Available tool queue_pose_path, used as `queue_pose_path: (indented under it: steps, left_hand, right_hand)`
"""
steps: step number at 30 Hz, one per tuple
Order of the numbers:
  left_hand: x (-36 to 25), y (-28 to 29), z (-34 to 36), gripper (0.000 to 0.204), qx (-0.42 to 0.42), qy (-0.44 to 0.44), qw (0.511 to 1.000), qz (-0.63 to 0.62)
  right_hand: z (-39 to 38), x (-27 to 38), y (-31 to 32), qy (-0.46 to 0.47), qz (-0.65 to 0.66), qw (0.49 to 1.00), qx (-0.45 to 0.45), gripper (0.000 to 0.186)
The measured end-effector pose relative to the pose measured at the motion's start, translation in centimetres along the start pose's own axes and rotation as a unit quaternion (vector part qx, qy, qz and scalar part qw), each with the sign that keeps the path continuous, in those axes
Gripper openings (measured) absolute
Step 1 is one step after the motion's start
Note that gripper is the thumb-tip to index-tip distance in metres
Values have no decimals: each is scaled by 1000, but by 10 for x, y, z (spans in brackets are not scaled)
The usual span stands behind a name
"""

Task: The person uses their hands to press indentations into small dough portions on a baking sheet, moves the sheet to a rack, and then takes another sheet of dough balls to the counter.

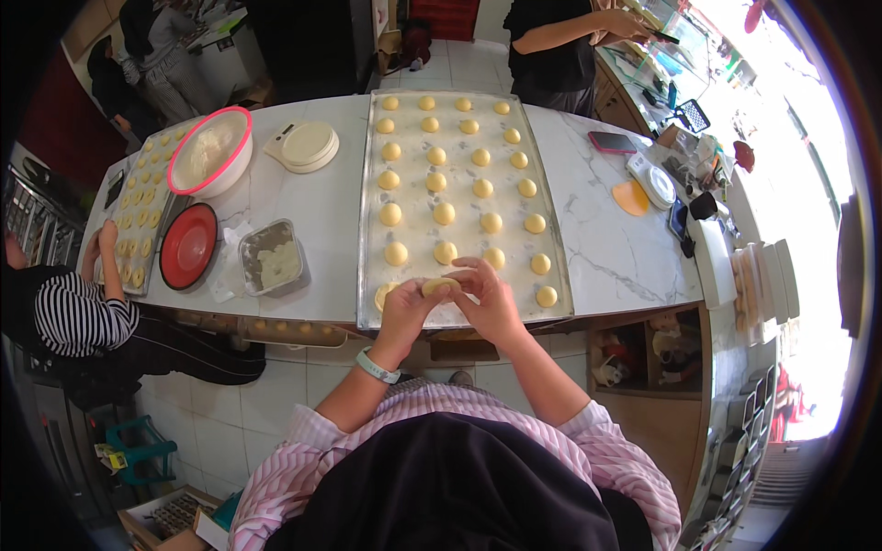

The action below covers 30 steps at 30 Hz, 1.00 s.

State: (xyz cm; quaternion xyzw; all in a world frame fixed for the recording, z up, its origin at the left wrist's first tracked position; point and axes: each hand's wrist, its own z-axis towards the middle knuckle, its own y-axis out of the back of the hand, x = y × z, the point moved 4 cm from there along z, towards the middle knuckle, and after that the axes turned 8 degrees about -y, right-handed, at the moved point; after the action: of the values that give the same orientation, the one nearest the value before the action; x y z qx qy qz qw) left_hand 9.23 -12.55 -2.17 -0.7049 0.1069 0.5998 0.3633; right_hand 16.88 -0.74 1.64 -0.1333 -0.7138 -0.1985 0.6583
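Observation:
A piece of pale yellow dough, pressed somewhat flat, is pinched between the fingers of both my hands. My left hand is closed on its left side, and my right hand grips it from the right. They are held over the near end of a large metal baking tray. Rows of round dough balls sit on the tray. A flatter dough piece lies beside my left hand, partly covered by it.
Left on the marble table are a metal tub of white filling, a red plate, a pink-rimmed bowl and a scale. A co-worker's hand is at another tray. A phone lies right.

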Motion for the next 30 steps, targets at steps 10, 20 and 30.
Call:
queue_pose_path:
  steps: [10,20,30]
  left_hand:
    - [-4,2,6,31,-101,51,982,-152]
    - [0,-1,10,26,-50,105,980,-160]
    - [0,-10,15,27,23,139,984,-106]
  right_hand:
    - [3,-4,10,-56,30,998,3,24]
    - [7,3,27,-150,73,986,-4,28]
    - [5,2,25,-132,91,987,15,27]
